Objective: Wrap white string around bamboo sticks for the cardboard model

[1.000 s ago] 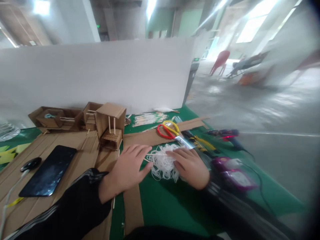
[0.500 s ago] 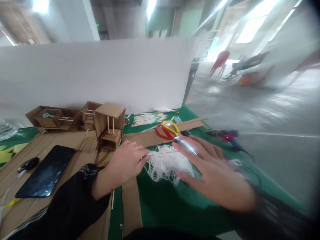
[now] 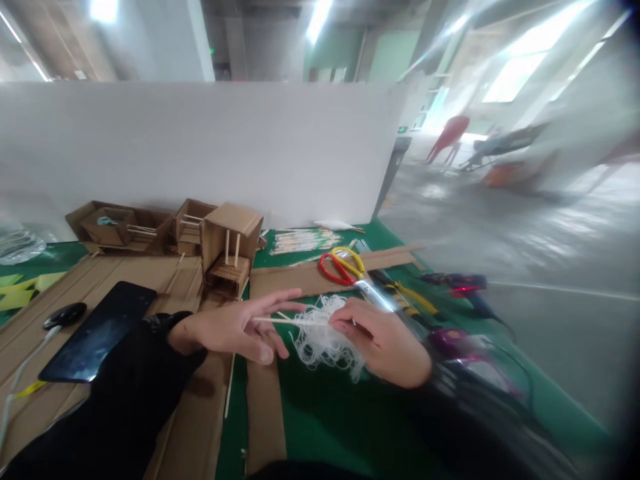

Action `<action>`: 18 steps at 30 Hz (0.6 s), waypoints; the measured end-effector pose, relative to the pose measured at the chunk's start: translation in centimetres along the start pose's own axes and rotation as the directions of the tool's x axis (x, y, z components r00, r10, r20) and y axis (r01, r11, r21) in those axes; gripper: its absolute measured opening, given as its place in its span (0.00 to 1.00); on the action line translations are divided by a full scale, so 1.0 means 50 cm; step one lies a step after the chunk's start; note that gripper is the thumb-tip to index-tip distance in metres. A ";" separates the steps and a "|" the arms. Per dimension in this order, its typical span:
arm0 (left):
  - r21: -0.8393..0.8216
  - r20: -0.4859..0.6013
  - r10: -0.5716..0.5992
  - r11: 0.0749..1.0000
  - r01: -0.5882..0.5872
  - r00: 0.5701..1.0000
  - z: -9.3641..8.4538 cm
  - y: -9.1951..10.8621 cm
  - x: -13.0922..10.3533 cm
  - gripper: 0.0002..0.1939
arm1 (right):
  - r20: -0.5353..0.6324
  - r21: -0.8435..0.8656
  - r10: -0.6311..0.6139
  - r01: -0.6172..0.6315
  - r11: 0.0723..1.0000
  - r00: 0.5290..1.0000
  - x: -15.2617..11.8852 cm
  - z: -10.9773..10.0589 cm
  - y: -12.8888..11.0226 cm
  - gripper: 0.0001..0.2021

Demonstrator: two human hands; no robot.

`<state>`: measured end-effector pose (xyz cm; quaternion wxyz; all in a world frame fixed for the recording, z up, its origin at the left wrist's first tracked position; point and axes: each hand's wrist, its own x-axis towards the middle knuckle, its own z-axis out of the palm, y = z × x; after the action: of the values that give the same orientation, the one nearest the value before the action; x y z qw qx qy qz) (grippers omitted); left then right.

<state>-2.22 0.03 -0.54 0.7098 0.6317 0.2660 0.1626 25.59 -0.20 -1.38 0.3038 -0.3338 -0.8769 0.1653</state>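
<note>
My right hand (image 3: 383, 340) is closed in a pinch on one end of a thin wooden stick (image 3: 287, 322). The stick runs level to the left, where its other end reaches the palm side of my left hand (image 3: 240, 327). That left hand is open, fingers spread around the stick; whether it touches is hard to tell. A short piece of another thin stick or string shows by its fingers. Below and behind both hands lies a loose tangle of white string (image 3: 320, 350), partly covered by the right hand. Scissors (image 3: 343, 267) with red and yellow handles lie just beyond.
Left of me, a black phone (image 3: 100, 333) and black mouse-like device (image 3: 65, 316) rest on cardboard (image 3: 195, 407). Small cardboard boxes (image 3: 233, 220) with sticks stand along a white partition (image 3: 210, 147). Yellow-handled pliers (image 3: 417, 300), a glue gun (image 3: 465, 287) and more sticks (image 3: 305, 240) lie around.
My right hand, spread over the string before, has closed on the stick. My left hand has let go of its pinch and opened. The view has shifted slightly.
</note>
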 end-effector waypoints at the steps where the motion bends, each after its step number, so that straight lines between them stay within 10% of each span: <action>1: -0.129 0.055 0.019 0.992 -0.011 0.998 -0.008 -0.011 0.001 0.47 | 0.006 0.027 0.012 -0.012 1.000 1.000 -0.001 0.005 0.006 0.08; 5: -0.301 0.051 0.065 0.952 -0.047 0.997 0.005 -0.038 0.026 0.40 | -0.005 0.100 0.053 -0.052 0.994 0.999 -0.002 0.017 0.023 0.10; 10: -0.057 -0.211 0.071 0.995 -0.084 0.975 0.069 -0.039 0.055 0.17 | 0.018 0.136 0.086 -0.088 0.987 0.996 -0.005 0.023 0.025 0.12; 18: 0.204 -0.495 0.121 0.979 -0.020 0.861 0.094 -0.087 0.054 0.20 | 0.210 0.345 0.183 -0.248 0.905 0.960 -0.013 0.027 0.014 0.19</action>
<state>2.24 -2.91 -5.00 0.5449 0.6417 0.4335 0.3217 25.45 -0.24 -3.02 0.2636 -0.3504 -0.8109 0.3876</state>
